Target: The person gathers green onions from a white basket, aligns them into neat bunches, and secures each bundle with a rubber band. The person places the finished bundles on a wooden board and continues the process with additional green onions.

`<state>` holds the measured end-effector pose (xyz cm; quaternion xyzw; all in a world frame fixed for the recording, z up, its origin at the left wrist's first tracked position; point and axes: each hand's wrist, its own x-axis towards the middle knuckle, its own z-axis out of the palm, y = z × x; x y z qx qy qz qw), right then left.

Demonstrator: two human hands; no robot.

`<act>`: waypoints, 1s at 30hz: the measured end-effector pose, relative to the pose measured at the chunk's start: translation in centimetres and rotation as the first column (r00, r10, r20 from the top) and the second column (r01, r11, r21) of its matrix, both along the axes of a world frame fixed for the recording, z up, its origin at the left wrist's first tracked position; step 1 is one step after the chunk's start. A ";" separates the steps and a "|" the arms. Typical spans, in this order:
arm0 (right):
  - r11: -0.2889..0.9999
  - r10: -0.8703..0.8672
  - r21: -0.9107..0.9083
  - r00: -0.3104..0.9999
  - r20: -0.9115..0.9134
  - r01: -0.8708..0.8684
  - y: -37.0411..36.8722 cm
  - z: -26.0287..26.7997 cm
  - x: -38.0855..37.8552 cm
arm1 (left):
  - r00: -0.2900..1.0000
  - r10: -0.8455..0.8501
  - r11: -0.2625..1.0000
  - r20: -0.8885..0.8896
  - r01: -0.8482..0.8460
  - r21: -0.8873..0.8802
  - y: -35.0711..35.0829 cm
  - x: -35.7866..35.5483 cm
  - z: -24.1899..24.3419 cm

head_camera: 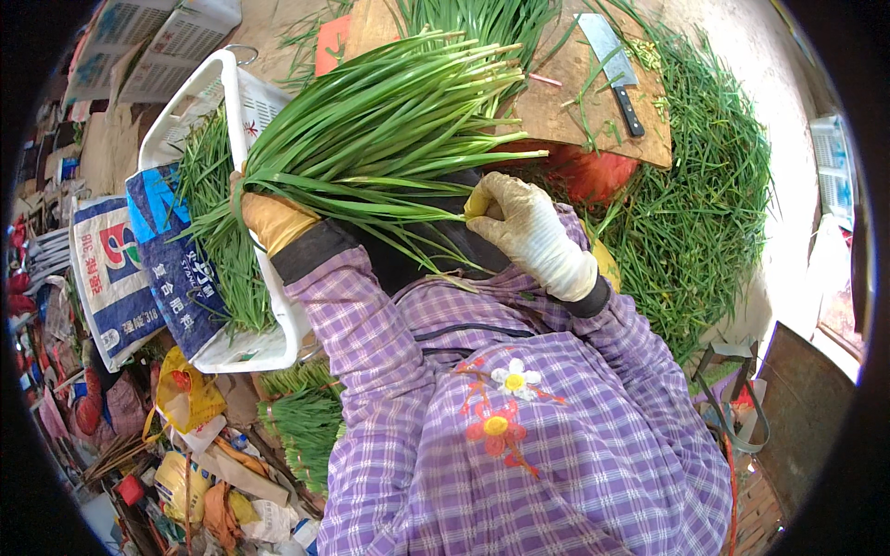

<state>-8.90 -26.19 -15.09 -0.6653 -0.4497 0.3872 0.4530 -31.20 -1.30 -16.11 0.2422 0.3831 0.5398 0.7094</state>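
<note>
A large bunch of long green garlic chives (375, 118) lies across my lap, pale stem ends to the right. My left hand (271, 215), in a yellowish glove, is closed around its leafy end beside the white plastic crate. My right hand (521, 222), in a whitish, stained glove, pinches the tip of a chive stalk between thumb and fingers, just below the stem ends. A cleaver (612, 69) with a black handle rests on the wooden board (556, 104), near chopped stem bits. More chives lie at the board's far side.
The white crate (285, 313) on the left holds loose leaves, with printed sacks (167, 257) over its side. A big heap of loose green leaves (695, 194) spreads on the right. Bundled chives (302, 431) lie below the crate. Mixed litter covers the lower left.
</note>
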 end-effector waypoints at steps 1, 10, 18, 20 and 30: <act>1.000 -0.010 0.003 0.996 -0.084 0.010 0.0 0.3 0.0 | 1.000 0.003 1.000 -0.026 -0.003 0.007 0.1 -0.1 -0.1; 0.997 0.072 -0.014 0.987 -0.141 -0.075 -0.6 0.4 0.2 | 1.000 -0.024 1.000 -0.007 0.024 0.018 1.0 -0.9 -1.4; 0.983 -0.152 -0.010 0.836 0.528 0.185 -5.7 -2.6 5.0 | 0.994 -0.055 0.995 -0.095 0.062 0.074 1.4 -1.1 -1.9; 0.944 -0.132 -0.107 0.655 0.744 0.312 -7.5 -1.6 6.1 | 0.991 -0.079 0.988 -0.107 0.092 0.127 1.4 -0.9 -1.8; 0.978 0.175 -0.015 0.774 0.609 -0.209 -3.3 1.0 -4.0 | 0.993 0.074 0.997 -0.094 -0.074 0.008 0.3 0.6 0.6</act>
